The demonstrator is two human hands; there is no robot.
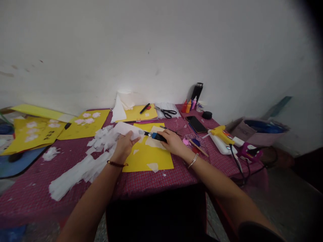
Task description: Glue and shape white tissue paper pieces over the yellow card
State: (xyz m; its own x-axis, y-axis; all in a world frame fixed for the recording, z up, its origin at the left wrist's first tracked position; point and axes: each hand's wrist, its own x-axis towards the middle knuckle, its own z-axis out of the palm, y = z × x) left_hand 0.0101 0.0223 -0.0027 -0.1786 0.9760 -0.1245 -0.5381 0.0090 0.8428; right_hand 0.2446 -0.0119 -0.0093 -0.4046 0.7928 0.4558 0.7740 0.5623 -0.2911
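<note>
My left hand [124, 145] is closed on a folded piece of white paper [126, 129], its fingers pinching the right part. In my right hand [174, 142] is a black-and-blue handled tool [158, 136] with a metal end; its exact kind is unclear. That metal end meets or lies very close to the paper's right edge. Below both hands lies a yellow sheet [141, 161] with torn, pale paper scraps [152, 166] on it. White crumpled paper strips [80, 173] spread out beside my left forearm.
Black scissors [166, 112] rest at the back on a white pack. Right of my hand are a phone [196, 124], a paint palette [202, 144] and a yellow glue gun [221, 135] with cables. Paint bottles [188, 106] and a black flask [197, 90] stand by the wall. Yellow flower cards [88, 126] lie left.
</note>
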